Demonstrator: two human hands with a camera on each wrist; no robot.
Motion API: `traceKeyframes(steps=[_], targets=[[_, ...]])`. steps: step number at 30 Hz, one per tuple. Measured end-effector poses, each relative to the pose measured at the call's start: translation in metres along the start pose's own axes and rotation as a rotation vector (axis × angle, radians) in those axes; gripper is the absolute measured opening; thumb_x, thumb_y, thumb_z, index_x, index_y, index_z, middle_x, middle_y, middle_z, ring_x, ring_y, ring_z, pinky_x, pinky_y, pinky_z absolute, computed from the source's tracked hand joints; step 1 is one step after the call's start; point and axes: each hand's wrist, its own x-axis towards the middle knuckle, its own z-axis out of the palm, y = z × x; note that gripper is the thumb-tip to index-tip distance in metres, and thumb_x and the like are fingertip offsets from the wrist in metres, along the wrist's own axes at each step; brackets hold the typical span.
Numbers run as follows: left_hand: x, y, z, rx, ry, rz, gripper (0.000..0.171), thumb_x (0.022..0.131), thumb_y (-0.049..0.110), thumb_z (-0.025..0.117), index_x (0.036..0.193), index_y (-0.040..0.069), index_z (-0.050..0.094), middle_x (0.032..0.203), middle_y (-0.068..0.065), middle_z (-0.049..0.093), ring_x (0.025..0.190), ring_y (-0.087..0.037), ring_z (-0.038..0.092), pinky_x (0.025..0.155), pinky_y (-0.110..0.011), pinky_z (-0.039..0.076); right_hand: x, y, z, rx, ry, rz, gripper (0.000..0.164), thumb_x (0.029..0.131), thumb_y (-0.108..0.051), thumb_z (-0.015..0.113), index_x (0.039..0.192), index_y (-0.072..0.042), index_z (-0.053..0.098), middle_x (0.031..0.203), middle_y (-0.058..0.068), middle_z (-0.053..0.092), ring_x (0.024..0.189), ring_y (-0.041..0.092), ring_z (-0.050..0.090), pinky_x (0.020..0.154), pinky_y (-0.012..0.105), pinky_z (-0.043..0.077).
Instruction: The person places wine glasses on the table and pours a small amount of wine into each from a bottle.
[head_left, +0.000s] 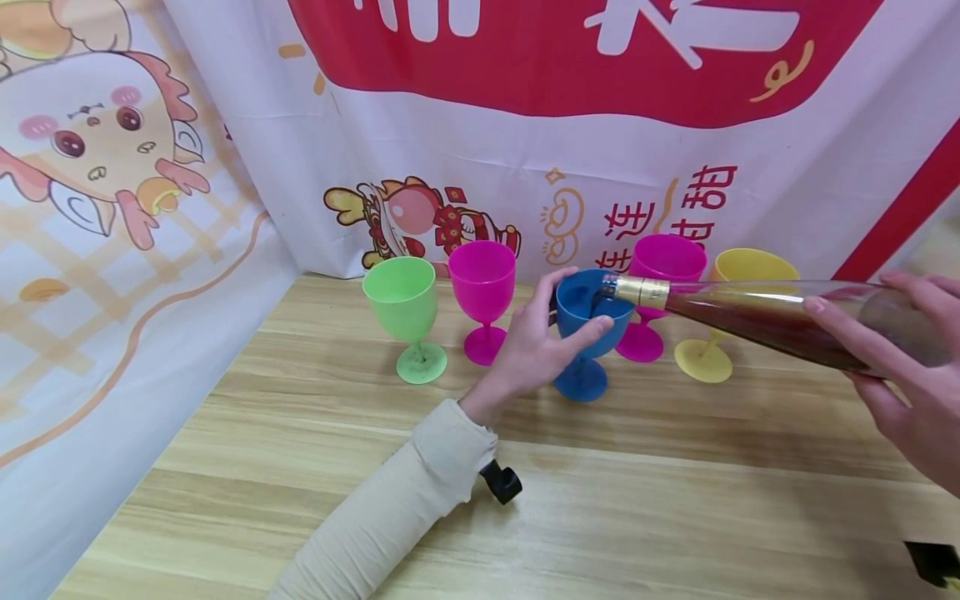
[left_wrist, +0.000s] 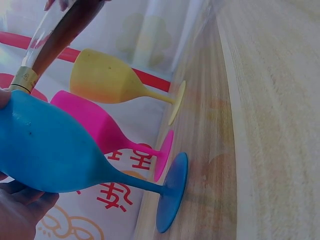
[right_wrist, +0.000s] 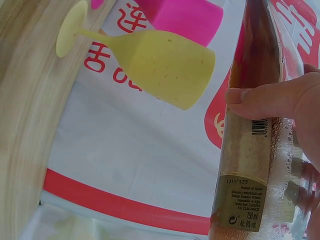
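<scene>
My left hand (head_left: 536,342) grips the bowl of a blue plastic goblet (head_left: 581,379), thumb on the near side and fingers round the far side. The goblet's foot is down at the wooden table. My right hand (head_left: 911,375) holds a clear glass bottle (head_left: 765,321) of reddish-brown liquid, tilted nearly level with its gold-foiled neck over the goblet's rim. In the right wrist view, the thumb lies across the bottle's label (right_wrist: 245,200), with bubbles inside the glass. The level of liquid in the blue goblet is hidden.
Left of the blue goblet stand a green goblet (head_left: 405,304) and a pink goblet (head_left: 483,279). Behind the bottle are another pink goblet (head_left: 667,258) and a yellow goblet (head_left: 705,358). A printed cloth (head_left: 450,142) hangs behind the wooden table (head_left: 637,508).
</scene>
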Motion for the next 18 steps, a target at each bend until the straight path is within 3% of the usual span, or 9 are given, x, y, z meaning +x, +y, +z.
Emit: traceKeyframes(steps=[11,18], targets=[[-0.0003,0.0004,0.0005,-0.002,0.005,-0.005,0.075,0.099,0.041,0.072,0.161,0.026,0.032,0.161,-0.005,0.052,0.148,-0.027,0.053,0.117,-0.051,0.051,-0.0006,0.0016,0.0047,0.021,0.06,0.0,0.05,0.113,-0.051,0.036,0.142,-0.025,0.067,0.139,0.045,0.052,0.122,0.07,0.045,0.132,0.054,0.027],[0.0002,-0.0004,0.0006,0.004,0.002,0.004,0.075,0.099,0.041,0.072,0.161,0.026,0.032,0.159,-0.006,0.053,0.146,-0.027,0.054,0.117,-0.051,0.051,-0.0003,0.0002,-0.0022,-0.012,-0.023,-0.004,0.056,0.113,-0.053,0.028,0.15,-0.026,0.06,0.145,0.045,0.046,0.127,0.07,0.041,0.133,0.058,0.023]])
